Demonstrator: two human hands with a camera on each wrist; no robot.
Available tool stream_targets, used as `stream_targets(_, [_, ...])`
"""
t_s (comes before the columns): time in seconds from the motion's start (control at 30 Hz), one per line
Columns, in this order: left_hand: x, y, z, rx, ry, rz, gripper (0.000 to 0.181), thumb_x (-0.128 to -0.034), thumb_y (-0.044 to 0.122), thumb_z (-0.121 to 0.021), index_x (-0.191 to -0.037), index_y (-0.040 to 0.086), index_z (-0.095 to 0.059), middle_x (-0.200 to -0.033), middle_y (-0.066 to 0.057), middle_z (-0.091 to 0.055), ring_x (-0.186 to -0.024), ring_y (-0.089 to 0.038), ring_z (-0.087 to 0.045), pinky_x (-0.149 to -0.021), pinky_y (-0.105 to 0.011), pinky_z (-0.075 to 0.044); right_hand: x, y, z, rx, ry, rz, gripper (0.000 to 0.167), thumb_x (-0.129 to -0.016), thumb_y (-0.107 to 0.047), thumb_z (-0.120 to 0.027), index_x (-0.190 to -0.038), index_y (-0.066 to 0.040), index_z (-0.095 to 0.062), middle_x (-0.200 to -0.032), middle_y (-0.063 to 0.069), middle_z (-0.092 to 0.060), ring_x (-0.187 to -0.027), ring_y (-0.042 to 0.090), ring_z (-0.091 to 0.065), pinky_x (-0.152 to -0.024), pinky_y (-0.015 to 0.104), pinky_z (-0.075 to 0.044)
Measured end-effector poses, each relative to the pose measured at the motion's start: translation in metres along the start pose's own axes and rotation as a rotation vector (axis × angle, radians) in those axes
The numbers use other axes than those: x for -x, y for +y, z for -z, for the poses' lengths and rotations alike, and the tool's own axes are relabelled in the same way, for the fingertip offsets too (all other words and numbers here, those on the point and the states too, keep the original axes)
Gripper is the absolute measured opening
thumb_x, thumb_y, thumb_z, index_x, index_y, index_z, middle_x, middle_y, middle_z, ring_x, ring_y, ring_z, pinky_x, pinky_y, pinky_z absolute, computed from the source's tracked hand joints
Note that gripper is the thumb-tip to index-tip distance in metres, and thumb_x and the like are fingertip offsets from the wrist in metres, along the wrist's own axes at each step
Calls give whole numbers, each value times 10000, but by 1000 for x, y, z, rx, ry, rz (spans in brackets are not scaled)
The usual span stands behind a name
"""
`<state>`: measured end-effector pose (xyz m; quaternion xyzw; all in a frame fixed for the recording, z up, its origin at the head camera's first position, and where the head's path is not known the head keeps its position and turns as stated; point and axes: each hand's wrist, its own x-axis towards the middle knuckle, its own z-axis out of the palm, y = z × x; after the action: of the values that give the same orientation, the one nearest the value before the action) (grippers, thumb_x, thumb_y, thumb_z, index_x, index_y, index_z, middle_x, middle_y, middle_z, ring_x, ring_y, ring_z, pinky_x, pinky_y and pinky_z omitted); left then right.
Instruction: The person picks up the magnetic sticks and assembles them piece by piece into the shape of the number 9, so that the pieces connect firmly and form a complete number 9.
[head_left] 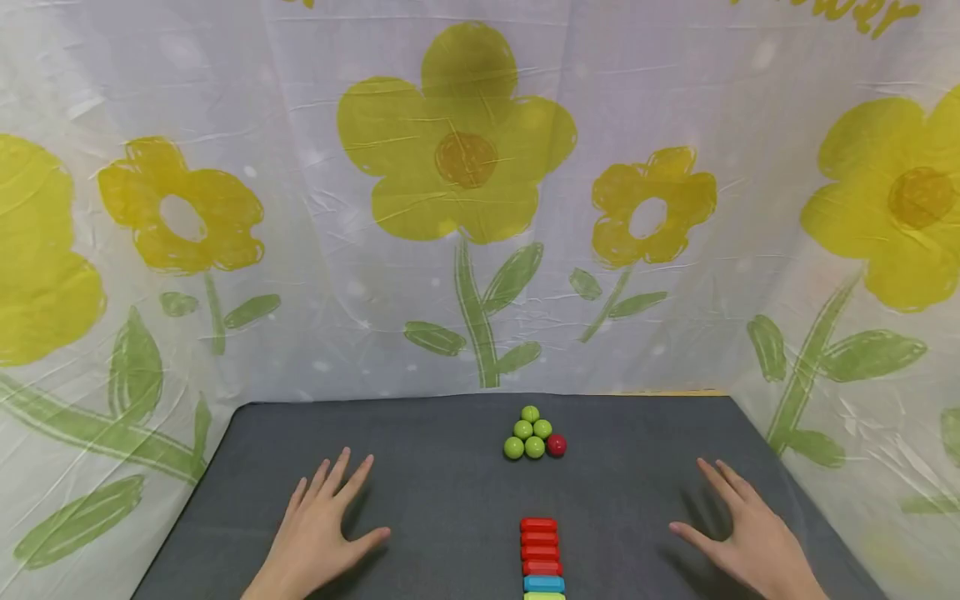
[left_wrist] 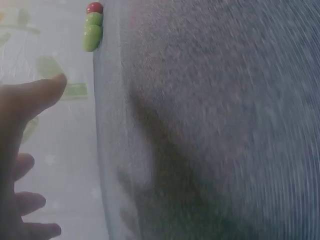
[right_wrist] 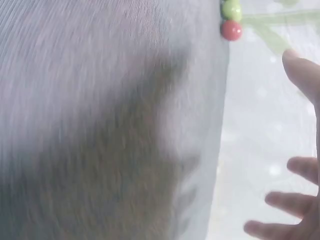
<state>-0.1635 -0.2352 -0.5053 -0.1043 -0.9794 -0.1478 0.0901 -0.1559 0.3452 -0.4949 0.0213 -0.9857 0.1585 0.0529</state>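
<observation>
In the head view, several green balls [head_left: 522, 430] and one red ball [head_left: 557, 445] sit together in a triangle on a dark table; the red one is its front right corner. Nearer the front, a column of short bars runs toward me: several red bars [head_left: 540, 552], then a blue bar [head_left: 543, 583] and a yellow-green bar [head_left: 544, 596] cut off by the frame's edge. My left hand [head_left: 318, 533] hovers left of the bars, fingers spread, holding nothing. To their right, my right hand [head_left: 753, 537] also hovers with fingers extended and nothing in it. Neither hand touches the balls or bars.
The dark cloth-covered table [head_left: 435, 492] ends at a white curtain [head_left: 315, 350] printed with yellow flowers, which stands behind it and along both sides. Shadows of both hands fall on the cloth.
</observation>
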Motion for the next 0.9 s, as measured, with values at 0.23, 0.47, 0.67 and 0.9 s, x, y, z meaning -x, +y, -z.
stream_targets(0.23, [-3,18,-9,292,-55,70,920,-883,558,-829,-1640,208,-440,-1668,-248,-371,-1474,-567,-388,-1079,-783,-353,-2,-23,-18,-208,-2,-48,979,-874,-704,-756,-1585,-85,-493,-1540,296,-520,-1273,532,-593,-920,659,-527])
stream_targets(0.47, [-15,43,-30,465,-56,51,721,-893,405,-868,-1534,207,-602,-1556,-91,-573,-1410,-430,-524,-1075,-713,-411,-13,-54,-44,-424,55,-38,717,-892,-473,-858,-1492,-158,-623,-1444,101,-670,-1131,302,-712,-821,430,-595])
stream_targets(0.67, [-34,62,-56,636,-64,-35,554,-892,289,-879,-1401,145,-713,-1337,-41,-726,-1060,-175,-693,-836,-344,-567,-22,-75,-68,-572,35,-19,464,-916,-280,-863,-1345,-159,-735,-1201,8,-783,-848,70,-706,-627,259,-521])
stream_targets(0.9, [-51,98,-86,799,-116,-110,373,-904,211,-868,-1249,92,-792,-1174,-79,-778,-764,-18,-619,-668,-235,-506,-34,-90,-89,-664,-18,83,219,-942,-185,-830,-1155,-141,-802,-1031,-32,-795,-753,34,-645,-620,250,-506])
